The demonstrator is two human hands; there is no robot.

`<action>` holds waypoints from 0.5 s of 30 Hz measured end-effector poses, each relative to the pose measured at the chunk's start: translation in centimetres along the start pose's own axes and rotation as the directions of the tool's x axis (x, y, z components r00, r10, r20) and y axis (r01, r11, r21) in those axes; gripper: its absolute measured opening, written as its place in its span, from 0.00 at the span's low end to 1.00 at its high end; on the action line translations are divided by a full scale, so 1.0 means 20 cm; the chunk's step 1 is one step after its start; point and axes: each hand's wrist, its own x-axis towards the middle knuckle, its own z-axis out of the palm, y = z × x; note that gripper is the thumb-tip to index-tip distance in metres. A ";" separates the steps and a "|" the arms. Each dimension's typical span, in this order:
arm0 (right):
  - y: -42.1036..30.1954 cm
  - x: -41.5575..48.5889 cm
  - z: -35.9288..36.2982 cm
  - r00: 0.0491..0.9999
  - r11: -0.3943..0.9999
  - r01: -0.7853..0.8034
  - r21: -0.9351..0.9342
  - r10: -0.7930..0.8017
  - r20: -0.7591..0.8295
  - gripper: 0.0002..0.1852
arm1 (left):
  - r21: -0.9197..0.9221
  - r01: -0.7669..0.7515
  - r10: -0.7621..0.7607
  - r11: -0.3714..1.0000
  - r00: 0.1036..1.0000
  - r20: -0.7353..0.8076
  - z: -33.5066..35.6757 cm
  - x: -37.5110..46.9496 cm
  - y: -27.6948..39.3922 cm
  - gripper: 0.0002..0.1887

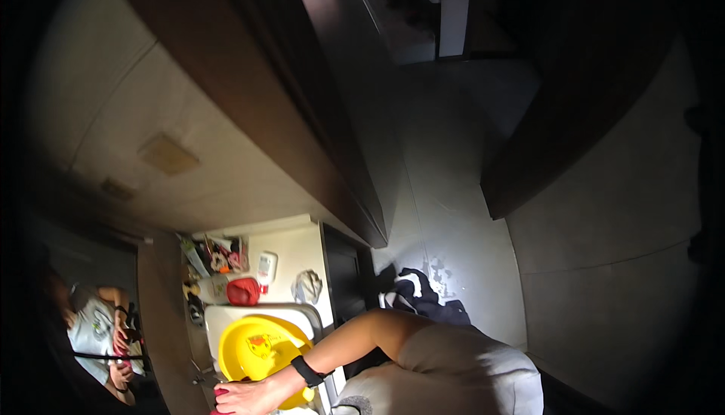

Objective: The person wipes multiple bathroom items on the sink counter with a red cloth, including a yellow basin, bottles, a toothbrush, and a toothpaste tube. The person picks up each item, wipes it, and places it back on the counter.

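Note:
My right hand (243, 398), with a black band on its wrist, is closed around a dark red item (220, 393) at the lower edge; whether it is cloth cannot be told. Beneath and beside the forearm, a yellow plastic basin (232, 352) with a cartoon print sits in the white sink (215, 324). My left hand is out of direct view; the mirror (85, 268) at the left reflects two hands close together around something red. Behind the basin, a red container (243, 291) stands beside a white bottle (267, 268) with a red cap.
A clear box of toiletries (226, 255) stands at the counter's back corner, and a crumpled pale item (307, 286) lies near its edge. Dark clothes (433, 304) lie on the grey floor (447, 234), which has wet patches. Dark door frames (317, 126) flank the passage.

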 end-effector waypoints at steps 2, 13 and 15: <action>0.02 -0.03 -0.20 0.990 0.989 -0.139 0.056 0.139 -0.003 0.18 | 0.000 -0.031 0.031 1.000 0.999 0.010 0.06 0.13 0.11 0.23; -0.01 -0.29 -0.82 0.800 0.805 -0.561 0.193 0.587 -0.123 0.18 | 0.021 -0.072 0.071 0.997 0.996 0.047 0.24 0.56 0.46 0.22; -0.01 -0.31 -0.87 0.779 0.783 -0.584 0.214 0.615 -0.121 0.19 | 0.024 -0.075 0.074 0.997 0.996 0.054 0.25 0.60 0.47 0.22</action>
